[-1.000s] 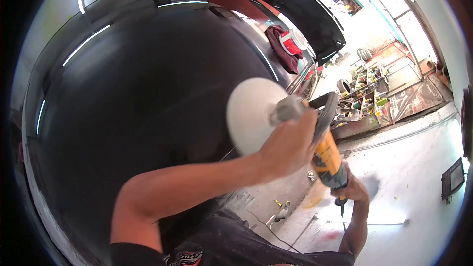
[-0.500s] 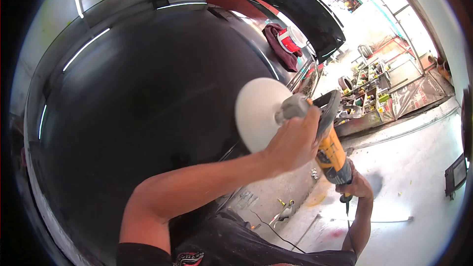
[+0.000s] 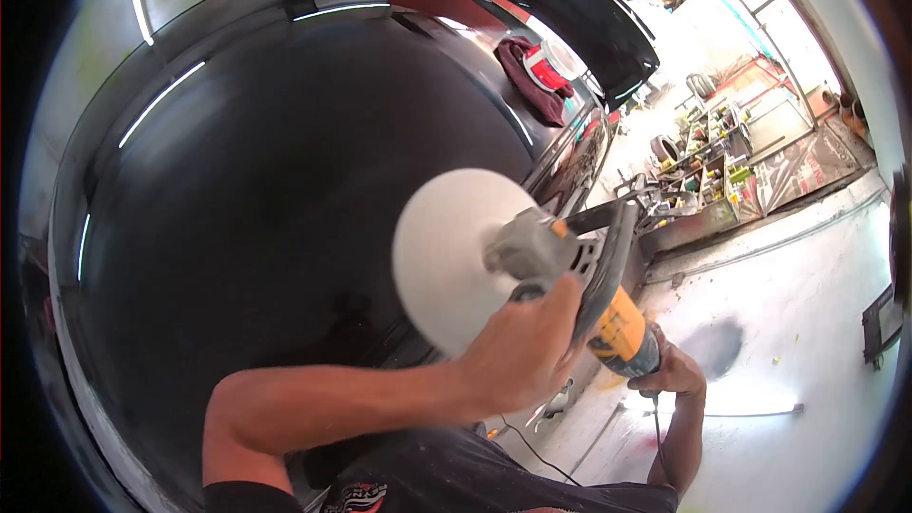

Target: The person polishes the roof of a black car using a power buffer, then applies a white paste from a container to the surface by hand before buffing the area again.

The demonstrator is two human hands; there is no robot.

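Polisher, yellow and grey, lies at centre: my left hand is closed round its head handle, my right hand wrapped on the rear grip at four o'clock. Its round white foam pad faces the glossy black car panel at nine o'clock; I would set it flat, pressure light.

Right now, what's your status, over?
Both grips shut: left hand on polisher head, right hand on rear handle. Its buffing pad over black car panel. Nothing between.
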